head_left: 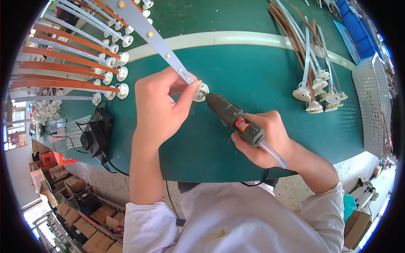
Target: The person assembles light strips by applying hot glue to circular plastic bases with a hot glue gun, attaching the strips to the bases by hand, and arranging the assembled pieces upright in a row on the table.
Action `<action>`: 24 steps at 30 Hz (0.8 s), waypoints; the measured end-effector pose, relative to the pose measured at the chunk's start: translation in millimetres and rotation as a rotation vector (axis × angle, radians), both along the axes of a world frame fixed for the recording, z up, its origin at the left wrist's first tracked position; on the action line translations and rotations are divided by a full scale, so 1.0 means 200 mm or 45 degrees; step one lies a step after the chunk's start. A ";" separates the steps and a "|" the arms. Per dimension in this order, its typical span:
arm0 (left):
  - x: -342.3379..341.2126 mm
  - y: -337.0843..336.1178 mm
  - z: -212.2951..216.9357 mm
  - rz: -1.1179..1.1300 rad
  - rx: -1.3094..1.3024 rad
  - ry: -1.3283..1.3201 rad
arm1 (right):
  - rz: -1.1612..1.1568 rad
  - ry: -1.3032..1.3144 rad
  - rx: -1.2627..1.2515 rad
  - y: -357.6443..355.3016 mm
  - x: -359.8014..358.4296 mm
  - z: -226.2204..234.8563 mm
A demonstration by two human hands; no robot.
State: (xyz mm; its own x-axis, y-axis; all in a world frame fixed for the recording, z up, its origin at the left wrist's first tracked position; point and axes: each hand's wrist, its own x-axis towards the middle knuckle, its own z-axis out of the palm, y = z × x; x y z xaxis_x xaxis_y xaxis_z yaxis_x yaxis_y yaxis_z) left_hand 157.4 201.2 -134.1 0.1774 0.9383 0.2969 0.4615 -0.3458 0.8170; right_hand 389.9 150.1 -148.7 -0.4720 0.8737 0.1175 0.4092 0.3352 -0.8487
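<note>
My left hand [162,105] pinches the lower end of a white LED strip [159,47], which slants up to the far left. At that end sits a round white base [201,92], partly hidden by my fingertips. My right hand [268,137] is wrapped around a dark grey hot glue gun [230,113] with an orange switch. Its nozzle points at the white base, close to my left fingertips; whether it touches I cannot tell. A clear glue stick [273,154] sticks out of the gun's back end.
Rows of strips with round bases [122,74] stand at the left. More strips with bases [319,84] lie at the far right, beside a perforated white basket [371,105]. A black device with cables [98,133] and clear glue sticks [76,130] lie on the green table [190,147] at the left.
</note>
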 end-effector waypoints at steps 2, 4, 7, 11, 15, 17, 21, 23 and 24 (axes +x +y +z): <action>-0.02 0.02 0.00 -0.063 -0.005 0.000 | 0.017 -0.001 0.002 0.00 0.00 0.00; -0.05 0.04 0.00 -0.178 -0.009 -0.139 | 0.035 -0.003 0.001 0.01 0.00 0.00; -0.15 0.08 -0.02 -0.448 -0.172 -0.239 | 0.072 0.020 -0.070 0.01 0.02 0.01; -0.14 0.09 -0.01 -0.389 -0.310 -0.310 | 0.074 0.034 -0.099 0.02 0.04 0.00; -0.14 0.07 -0.01 -0.342 -0.269 -0.276 | 0.046 0.026 -0.109 0.03 0.05 0.02; -0.13 0.07 -0.03 -0.252 -0.120 -0.288 | 0.026 0.009 -0.138 0.03 0.05 0.04; -0.06 0.04 -0.03 0.005 -0.012 -0.271 | 0.011 0.047 -0.127 0.01 0.05 0.01; -0.03 0.03 -0.03 0.066 0.003 -0.265 | 0.023 0.055 -0.121 0.01 0.05 0.01; -0.02 0.02 -0.03 0.127 0.020 -0.258 | 0.035 0.064 -0.114 0.00 0.05 0.00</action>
